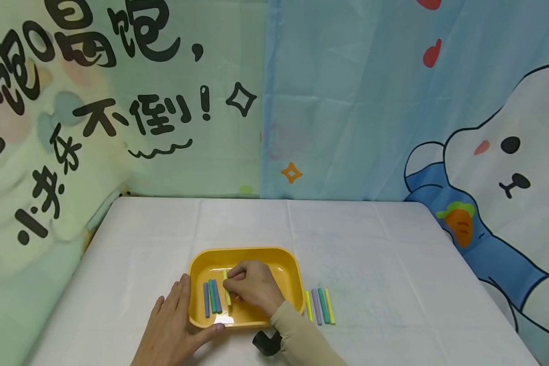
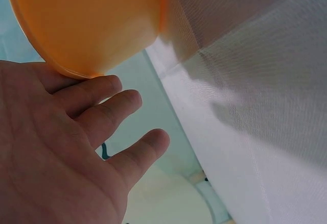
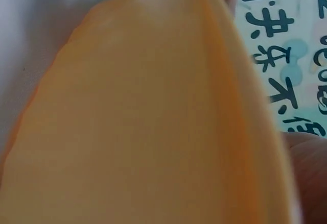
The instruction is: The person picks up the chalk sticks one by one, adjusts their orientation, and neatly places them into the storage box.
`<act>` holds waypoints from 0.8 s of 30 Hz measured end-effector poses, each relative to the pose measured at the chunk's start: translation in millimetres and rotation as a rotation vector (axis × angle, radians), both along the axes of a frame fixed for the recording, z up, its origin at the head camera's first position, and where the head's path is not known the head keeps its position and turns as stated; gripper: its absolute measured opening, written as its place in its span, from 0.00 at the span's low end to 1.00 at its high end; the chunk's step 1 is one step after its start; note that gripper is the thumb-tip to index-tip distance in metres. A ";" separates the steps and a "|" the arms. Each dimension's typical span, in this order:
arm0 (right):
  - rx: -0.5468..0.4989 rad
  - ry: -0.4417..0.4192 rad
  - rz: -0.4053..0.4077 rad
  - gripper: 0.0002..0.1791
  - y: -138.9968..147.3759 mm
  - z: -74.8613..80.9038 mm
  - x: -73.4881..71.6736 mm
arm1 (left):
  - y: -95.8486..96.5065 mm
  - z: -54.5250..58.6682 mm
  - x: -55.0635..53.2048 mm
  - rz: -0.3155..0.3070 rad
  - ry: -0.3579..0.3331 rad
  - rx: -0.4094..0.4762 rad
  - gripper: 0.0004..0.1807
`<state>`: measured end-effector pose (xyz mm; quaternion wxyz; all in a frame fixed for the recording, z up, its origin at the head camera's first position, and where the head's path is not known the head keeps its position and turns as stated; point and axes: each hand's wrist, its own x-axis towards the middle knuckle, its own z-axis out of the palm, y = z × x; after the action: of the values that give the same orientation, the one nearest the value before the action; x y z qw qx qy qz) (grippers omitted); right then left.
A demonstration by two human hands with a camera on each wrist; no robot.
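Observation:
A yellow tray [image 1: 251, 250] lies on the table. My left hand [image 1: 174, 320] rests along its left side, fingers extended against the wall and thumb near the front edge. In the left wrist view, the tray's outer wall [image 2: 92, 25] meets the fingers of my left hand [image 2: 66, 132]. My right hand [image 1: 256, 284] reaches over the tray and pinches a yellow chalk stick [image 1: 227, 297] between thumb and fingers. Left of it in the tray lie a purple-blue chalk stick [image 1: 206, 300], a green one [image 1: 212, 296] and another purple-blue one [image 1: 217, 296]. The tray's wall [image 3: 138, 106] fills most of the right wrist view.
Right of the tray, a yellow chalk stick [image 1: 308, 306], a purple one [image 1: 317, 307], a green one [image 1: 324, 306] and another yellow one [image 1: 330, 306] lie side by side on the white tablecloth [image 1: 393, 284]. A black device [image 1: 267, 343] sits at my right wrist. Printed curtains [image 1: 338, 101] hang behind.

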<state>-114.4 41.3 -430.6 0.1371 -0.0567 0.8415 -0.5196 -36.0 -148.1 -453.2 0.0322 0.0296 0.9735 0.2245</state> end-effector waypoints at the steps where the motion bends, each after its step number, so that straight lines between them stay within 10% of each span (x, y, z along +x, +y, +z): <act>1: 0.014 0.000 0.003 0.11 -2.0 -0.4 -0.3 | 0.1 0.0 0.0 0.002 -0.004 0.001 0.73; 8: 0.165 0.039 0.006 0.06 -12.8 -7.5 -2.7 | 0.4 0.9 0.5 0.001 -0.013 0.008 0.73; 24: 0.139 0.003 -0.001 0.04 -19.0 -16.6 -3.6 | -0.6 0.2 1.2 -0.003 -0.009 0.002 0.73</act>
<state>-118.0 22.3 -447.2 0.1394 -0.0476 0.8757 -0.4598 -34.7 -148.7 -453.0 0.0370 0.0299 0.9730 0.2258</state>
